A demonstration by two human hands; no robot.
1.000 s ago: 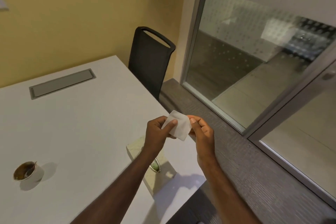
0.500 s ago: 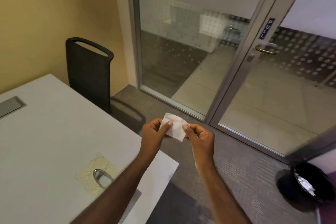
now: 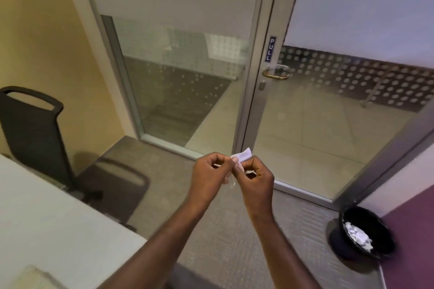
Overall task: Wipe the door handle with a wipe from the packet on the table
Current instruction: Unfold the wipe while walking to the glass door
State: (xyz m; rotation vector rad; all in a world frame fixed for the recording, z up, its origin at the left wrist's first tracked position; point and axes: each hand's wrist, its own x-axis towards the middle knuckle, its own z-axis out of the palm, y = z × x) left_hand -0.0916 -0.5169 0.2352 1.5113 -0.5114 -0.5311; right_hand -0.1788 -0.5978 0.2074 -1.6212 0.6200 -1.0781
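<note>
A small white wipe (image 3: 242,155) is pinched between my left hand (image 3: 209,177) and my right hand (image 3: 257,178), held together in mid-air over the carpet; most of the wipe is hidden by my fingers. The brass door handle (image 3: 275,75) sits on the glass door's metal frame, well above and beyond my hands, below a blue PULL sign (image 3: 270,49). The pale wipe packet (image 3: 35,279) lies on the white table (image 3: 47,230) at the bottom left, partly cut off.
A black chair (image 3: 35,129) stands at the left by the yellow wall. A black waste bin (image 3: 362,232) with crumpled paper sits on the floor at the right, near the purple wall. Grey carpet lies between me and the door.
The view has swung right, from the table toward the door. Both hands have closed in on the wipe, which now shows only a small corner instead of a flat square.
</note>
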